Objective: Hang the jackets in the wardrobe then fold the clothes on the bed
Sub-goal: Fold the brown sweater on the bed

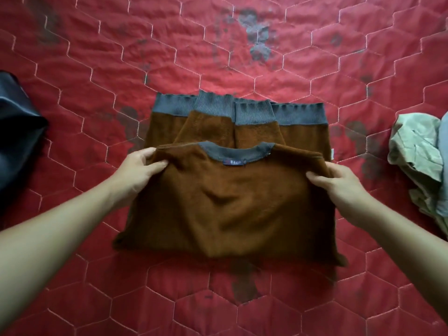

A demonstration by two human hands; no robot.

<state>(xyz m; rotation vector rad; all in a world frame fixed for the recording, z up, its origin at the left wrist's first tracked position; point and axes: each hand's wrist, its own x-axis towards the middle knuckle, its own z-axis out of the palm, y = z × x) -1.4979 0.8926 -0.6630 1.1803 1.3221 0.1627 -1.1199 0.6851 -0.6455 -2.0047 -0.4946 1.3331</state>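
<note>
Far left of the brown sweater [225, 209]: a dark garment [17, 132] is being cut off by the frame edge; its kind cannot be told.
Left shoulder of the sweater: the cloth is being pinched by the left hand [138, 170], thumb on top, fingers curled beneath the edge.
Sweater itself: it is being supported by the middle of the red quilt [242, 44], with its collar half being held over the folded-in sleeves and grey ribbed hem.
Right shoulder of the sweater: the cloth is being gripped the same way by the right hand [339, 185]; the two hands are being held well apart.
Right of the sweater: a pale crumpled garment [417, 161] is being shown unfolded and partly cut off.
Handling: the sweater is being judged soft, limp and light, fleecy rather than slippery; hold is best being taken at both shoulder corners, so that sagging is being avoided.
Hidden: the fingertips under the cloth and the sweater's front are being covered; the collar label is being blurred beyond reading.
</note>
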